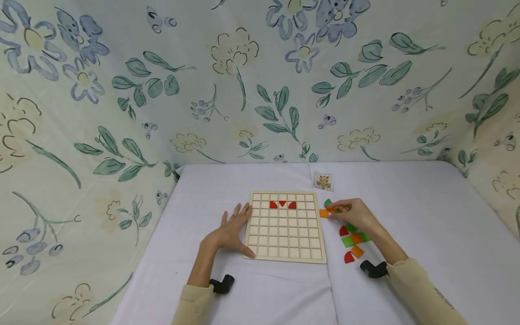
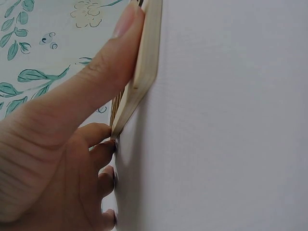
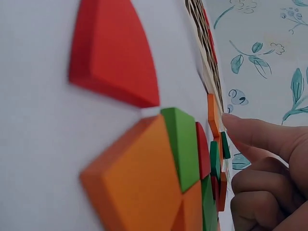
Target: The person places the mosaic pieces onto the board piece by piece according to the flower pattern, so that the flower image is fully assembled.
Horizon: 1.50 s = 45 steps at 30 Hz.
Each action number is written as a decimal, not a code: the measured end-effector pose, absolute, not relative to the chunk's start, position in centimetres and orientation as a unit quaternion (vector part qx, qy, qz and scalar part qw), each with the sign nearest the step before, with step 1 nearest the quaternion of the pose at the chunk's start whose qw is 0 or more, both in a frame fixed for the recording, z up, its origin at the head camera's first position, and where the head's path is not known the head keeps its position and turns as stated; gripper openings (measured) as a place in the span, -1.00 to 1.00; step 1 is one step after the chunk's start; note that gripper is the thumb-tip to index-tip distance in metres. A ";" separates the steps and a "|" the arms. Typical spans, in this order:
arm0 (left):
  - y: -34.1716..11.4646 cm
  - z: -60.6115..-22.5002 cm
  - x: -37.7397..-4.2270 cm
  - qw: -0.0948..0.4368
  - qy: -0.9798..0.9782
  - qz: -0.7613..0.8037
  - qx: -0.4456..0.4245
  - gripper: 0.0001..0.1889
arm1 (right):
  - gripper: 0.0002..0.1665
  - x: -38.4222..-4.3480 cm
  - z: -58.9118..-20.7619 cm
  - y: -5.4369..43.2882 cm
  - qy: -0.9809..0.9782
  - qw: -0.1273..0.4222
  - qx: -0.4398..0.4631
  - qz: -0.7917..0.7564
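At the left side of a square wooden grid board [image 1: 285,228], my left hand [image 1: 228,232] is spread. Its fingertips rest at the left edge and the thumb [image 2: 103,67] lies along the near edge. Two red quarter-circle pieces [image 1: 273,205] and a red triangle [image 1: 282,203] sit in one of the board's upper rows. My right hand [image 1: 356,214] is over the loose pieces right of the board, thumb and index finger around an orange piece [image 1: 334,209]; whether they pinch it I cannot tell. An orange square [image 1: 324,213] lies at the thumb tip.
Red, green and orange pieces [image 1: 356,238] lie loosely grouped below my right hand. A small pattern card [image 1: 324,181] lies beyond the board's upper right corner. Everything is on a white cloth [image 1: 203,189], with a floral curtain [image 1: 227,90] behind.
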<state>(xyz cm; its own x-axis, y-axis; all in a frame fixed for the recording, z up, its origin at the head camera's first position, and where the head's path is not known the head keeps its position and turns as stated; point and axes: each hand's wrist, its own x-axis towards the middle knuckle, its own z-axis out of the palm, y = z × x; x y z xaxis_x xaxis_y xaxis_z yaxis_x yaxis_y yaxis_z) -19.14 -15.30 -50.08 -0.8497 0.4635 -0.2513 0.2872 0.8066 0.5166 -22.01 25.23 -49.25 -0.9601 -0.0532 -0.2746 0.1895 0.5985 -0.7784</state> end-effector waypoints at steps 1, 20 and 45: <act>-15.3 -50.1 -19.1 0.187 0.932 0.237 0.202 0.55 | -0.51 -22.0 -49.4 25.1 0.882 0.140 0.042 -0.447; -15.4 -49.8 -18.9 0.183 0.931 0.242 0.202 0.54 | -0.49 -22.1 -49.8 25.0 0.887 0.154 0.048 -0.433; -15.4 -49.9 -19.1 0.182 0.931 0.241 0.207 0.55 | -0.54 -22.8 -49.1 23.1 0.880 0.127 -0.006 -0.457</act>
<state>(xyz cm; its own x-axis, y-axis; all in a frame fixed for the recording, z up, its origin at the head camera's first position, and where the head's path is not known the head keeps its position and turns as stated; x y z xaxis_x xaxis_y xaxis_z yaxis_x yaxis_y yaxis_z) -19.13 -15.41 -49.90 -0.8475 0.4735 -0.2398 0.2979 0.7983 0.5234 -22.77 23.12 -49.14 -0.9679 -0.1260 -0.2176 0.1055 0.5821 -0.8062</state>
